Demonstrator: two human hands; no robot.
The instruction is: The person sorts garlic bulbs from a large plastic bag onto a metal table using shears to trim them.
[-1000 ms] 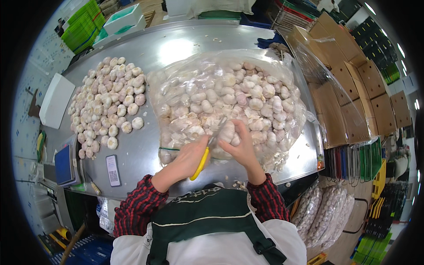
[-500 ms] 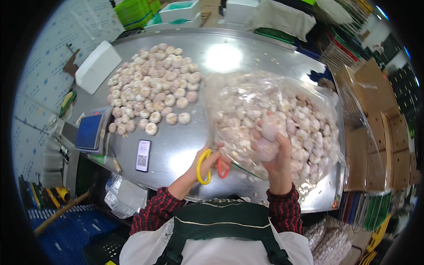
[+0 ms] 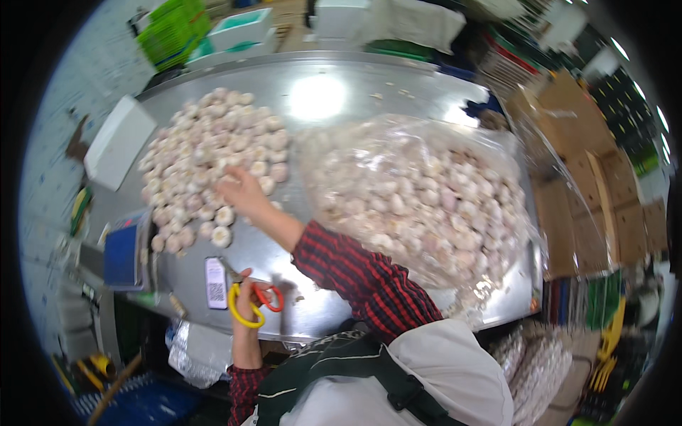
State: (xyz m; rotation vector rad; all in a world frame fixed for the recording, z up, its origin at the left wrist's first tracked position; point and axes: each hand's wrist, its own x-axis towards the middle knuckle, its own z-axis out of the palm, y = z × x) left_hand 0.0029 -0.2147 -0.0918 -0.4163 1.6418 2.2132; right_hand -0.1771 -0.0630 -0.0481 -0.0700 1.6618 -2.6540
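My left hand grips scissors with one yellow and one red handle loop, low over the table beside the phone. Stretched across to the left, my right hand is at the near right part of a spread pile of garlic bulbs. Its fingertips blur into the bulbs, so whether a bulb is between them is unclear. To the right lies a large clear plastic bag with many more garlic bulbs inside and at its opening.
The steel table carries a blue-topped scale at its left edge and a white foam piece behind it. Cardboard boxes stand along the right side. Foam boxes and green crates are beyond the far edge.
My right hand has swung from the bag, where it held two garlic bulbs, over to the pile on the left. My left hand has moved left and nearer me with the scissors.
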